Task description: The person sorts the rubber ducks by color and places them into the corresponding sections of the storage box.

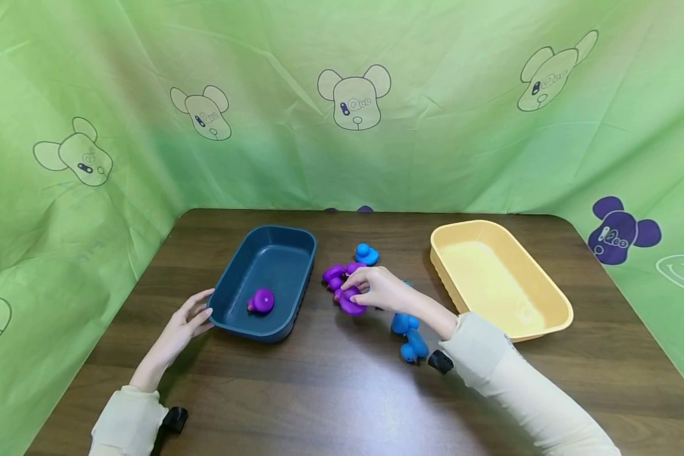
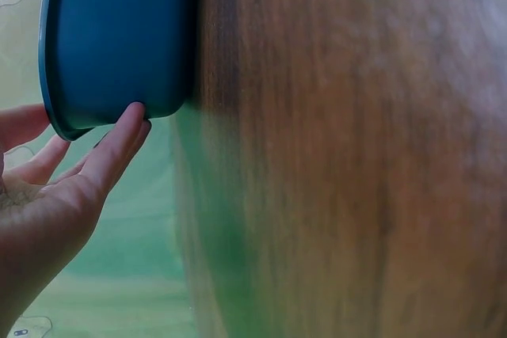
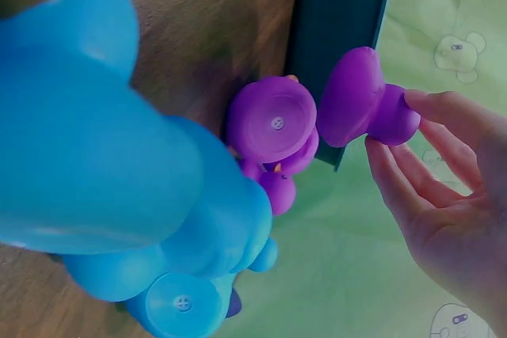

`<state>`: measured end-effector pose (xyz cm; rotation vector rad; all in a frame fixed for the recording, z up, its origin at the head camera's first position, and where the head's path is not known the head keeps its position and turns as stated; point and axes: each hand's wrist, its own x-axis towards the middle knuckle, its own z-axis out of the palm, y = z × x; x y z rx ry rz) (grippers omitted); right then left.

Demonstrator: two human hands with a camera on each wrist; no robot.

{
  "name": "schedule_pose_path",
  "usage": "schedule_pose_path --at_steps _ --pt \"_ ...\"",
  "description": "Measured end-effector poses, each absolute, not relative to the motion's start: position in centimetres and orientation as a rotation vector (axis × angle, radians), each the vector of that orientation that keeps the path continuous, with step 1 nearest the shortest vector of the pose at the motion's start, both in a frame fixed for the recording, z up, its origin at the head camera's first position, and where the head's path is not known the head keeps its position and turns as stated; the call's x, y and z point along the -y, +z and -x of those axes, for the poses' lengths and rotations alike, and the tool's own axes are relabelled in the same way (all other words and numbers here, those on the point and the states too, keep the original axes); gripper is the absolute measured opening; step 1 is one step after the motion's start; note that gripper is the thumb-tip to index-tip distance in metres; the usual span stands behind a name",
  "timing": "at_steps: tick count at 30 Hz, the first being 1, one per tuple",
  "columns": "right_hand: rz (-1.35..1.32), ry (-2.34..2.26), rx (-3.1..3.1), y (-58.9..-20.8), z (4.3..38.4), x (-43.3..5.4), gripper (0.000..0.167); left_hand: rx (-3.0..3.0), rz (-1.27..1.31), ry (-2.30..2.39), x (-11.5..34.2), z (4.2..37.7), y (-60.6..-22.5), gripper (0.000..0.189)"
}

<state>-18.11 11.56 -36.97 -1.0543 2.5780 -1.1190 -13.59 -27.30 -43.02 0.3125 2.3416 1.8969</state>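
Note:
My right hand [image 1: 379, 288] pinches a purple rubber duck [image 3: 348, 100] by its smaller end, between thumb and fingertips. In the right wrist view the duck is tipped on its side, clear of the table. More purple ducks [image 1: 334, 276] cluster beside and behind it. At the dark blue bin [image 1: 308, 278], my left hand [image 1: 182, 326] touches the near left corner with fairly straight fingers; the left wrist view shows fingertips on its outer wall. One purple duck [image 1: 261, 301] lies inside that bin. Blue ducks [image 1: 405, 323] lie under and beside my right forearm, which partly hides them.
A pale yellow bin [image 1: 490, 278] stands at the right of the wooden table [image 1: 296, 399]. One blue duck [image 1: 366, 254] sits behind the purple ones. Green printed cloth [image 1: 433, 152] surrounds the table's back and sides.

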Motion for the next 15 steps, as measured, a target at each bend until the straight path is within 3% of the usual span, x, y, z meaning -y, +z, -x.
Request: schedule_pose_path --at_steps 15 --pt "1.109 -1.172 -2.531 -36.1 18.1 -10.4 0.022 -2.341 -0.297 1.891 27.2 13.4 -43.0 0.045"
